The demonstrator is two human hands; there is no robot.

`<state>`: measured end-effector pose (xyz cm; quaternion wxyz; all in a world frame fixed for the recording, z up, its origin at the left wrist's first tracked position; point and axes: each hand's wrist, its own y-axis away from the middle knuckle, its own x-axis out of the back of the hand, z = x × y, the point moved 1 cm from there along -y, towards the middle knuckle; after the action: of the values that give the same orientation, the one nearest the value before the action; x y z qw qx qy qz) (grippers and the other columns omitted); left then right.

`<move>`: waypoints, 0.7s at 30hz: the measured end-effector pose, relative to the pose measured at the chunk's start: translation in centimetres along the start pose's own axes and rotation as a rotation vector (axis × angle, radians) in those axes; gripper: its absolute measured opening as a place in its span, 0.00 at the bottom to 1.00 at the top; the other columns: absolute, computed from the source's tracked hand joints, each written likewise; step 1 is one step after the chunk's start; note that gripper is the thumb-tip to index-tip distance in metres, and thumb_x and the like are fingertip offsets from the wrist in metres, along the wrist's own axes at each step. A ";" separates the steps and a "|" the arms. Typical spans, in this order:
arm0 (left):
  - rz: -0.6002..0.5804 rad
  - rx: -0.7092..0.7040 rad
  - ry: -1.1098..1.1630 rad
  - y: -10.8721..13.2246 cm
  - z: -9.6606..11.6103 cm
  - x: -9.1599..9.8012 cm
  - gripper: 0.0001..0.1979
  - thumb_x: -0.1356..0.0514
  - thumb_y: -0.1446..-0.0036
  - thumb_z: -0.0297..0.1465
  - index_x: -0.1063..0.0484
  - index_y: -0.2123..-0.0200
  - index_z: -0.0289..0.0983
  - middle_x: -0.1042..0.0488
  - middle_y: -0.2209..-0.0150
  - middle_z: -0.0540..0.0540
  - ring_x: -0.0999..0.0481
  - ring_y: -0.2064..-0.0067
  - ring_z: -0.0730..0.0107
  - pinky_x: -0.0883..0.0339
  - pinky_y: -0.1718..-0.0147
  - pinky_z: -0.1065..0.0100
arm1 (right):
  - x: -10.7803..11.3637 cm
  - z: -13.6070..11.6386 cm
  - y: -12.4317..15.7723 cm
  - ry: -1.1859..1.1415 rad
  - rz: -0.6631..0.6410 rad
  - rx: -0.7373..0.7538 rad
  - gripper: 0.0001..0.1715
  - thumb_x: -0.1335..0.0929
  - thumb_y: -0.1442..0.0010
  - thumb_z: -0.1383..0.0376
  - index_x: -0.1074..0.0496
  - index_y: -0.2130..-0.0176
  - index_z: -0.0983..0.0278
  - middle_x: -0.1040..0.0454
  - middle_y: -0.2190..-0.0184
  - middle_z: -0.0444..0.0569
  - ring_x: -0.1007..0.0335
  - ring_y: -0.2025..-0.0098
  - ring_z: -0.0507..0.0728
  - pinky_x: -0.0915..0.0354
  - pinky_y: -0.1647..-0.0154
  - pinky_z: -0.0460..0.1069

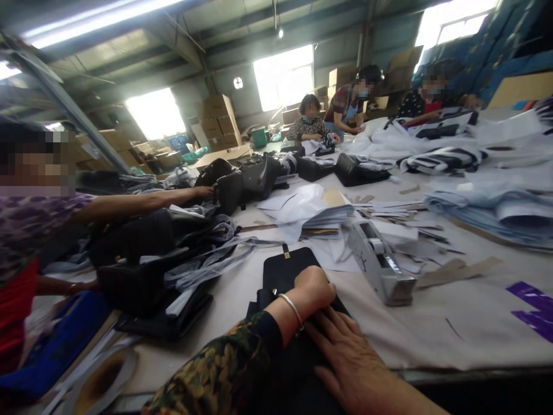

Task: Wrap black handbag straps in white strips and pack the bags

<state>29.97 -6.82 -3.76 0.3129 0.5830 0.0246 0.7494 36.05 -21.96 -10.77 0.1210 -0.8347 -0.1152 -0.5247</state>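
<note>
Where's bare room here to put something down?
Bare cloth shows between the tape dispenser and the purple piece, bar one dark strip; a narrower patch separates the black panel from bags. Crowded: the left, with bags, and beyond the dispenser, with paper scraps.

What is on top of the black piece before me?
Your left hand, right hand, and, at the far edge, a golden fitting. Where hands cover the black piece, it is hidden.

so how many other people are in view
4: one person at the left edge, and across the table one in a patterned top, one in plaid and one in dotted black. More may be hidden.
</note>
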 end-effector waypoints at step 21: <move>-0.021 -0.653 -0.053 6.7 -3.1 0.9 0.24 0.52 0.30 0.41 0.32 0.38 0.40 0.28 0.39 0.42 0.32 0.38 0.60 0.45 0.34 0.59 | 1.4 1.1 -2.2 -0.045 -0.245 0.066 0.50 0.26 0.48 0.59 0.42 0.30 0.56 0.40 0.32 0.58 0.44 0.32 0.75 0.46 0.33 0.69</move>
<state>24.14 -10.73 -1.27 0.4915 0.4708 -0.2193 0.6991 36.84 -19.46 -9.76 0.0808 -0.8214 -0.2364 -0.5128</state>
